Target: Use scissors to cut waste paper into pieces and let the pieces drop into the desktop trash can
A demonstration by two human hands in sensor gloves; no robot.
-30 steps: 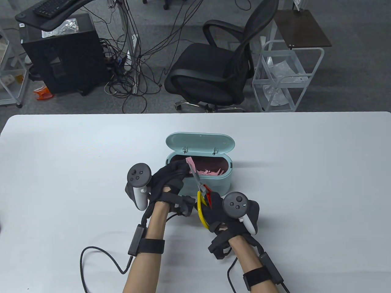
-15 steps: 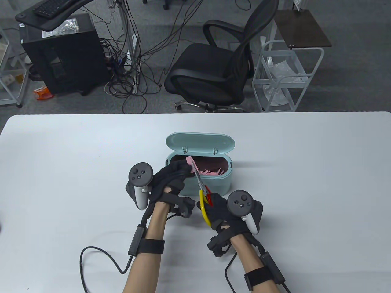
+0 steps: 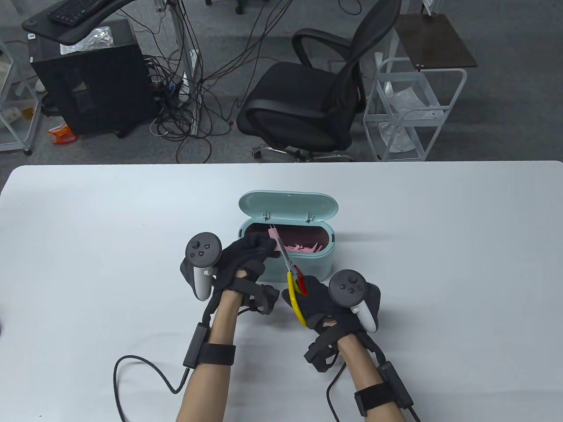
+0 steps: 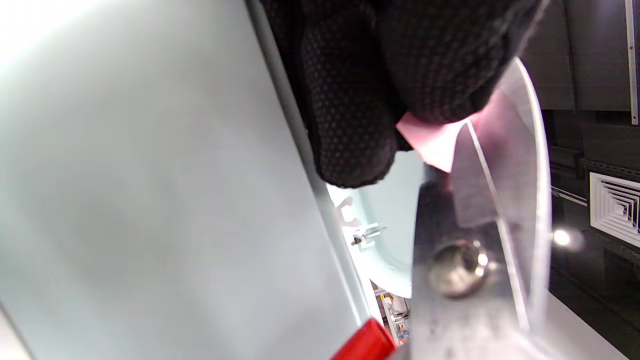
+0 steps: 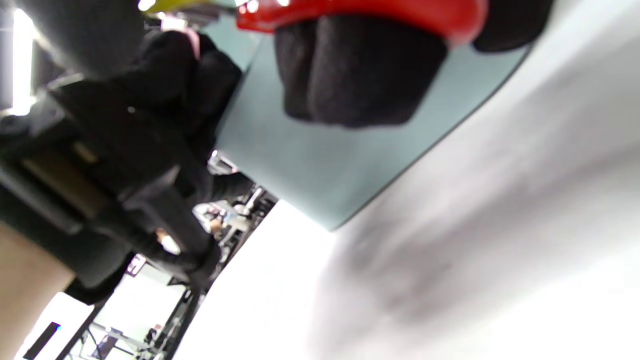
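Observation:
A mint-green desktop trash can (image 3: 308, 263) stands mid-table with its lid (image 3: 288, 204) tipped back, pink paper scraps (image 3: 303, 247) inside. My left hand (image 3: 253, 252) pinches a small pink paper strip (image 3: 275, 237) over the can's left end; in the left wrist view the fingertips (image 4: 350, 125) clamp the pink strip (image 4: 432, 142). My right hand (image 3: 319, 299) grips scissors (image 3: 290, 268) with red and yellow handles, blades closed across the strip (image 4: 480, 220). A red handle loop (image 5: 360, 12) wraps my right fingers (image 5: 350, 75).
The white table (image 3: 440, 246) spreads wide to both sides of the can. A black office chair (image 3: 308, 101) and a white wire cart (image 3: 413, 110) stand beyond the far edge. Glove cables (image 3: 140, 369) trail near the front edge.
The scissor blades have pushed further along the pink strip and closed toward the can's hinge. My right hand shifted slightly right and toward me. The left hand barely moved.

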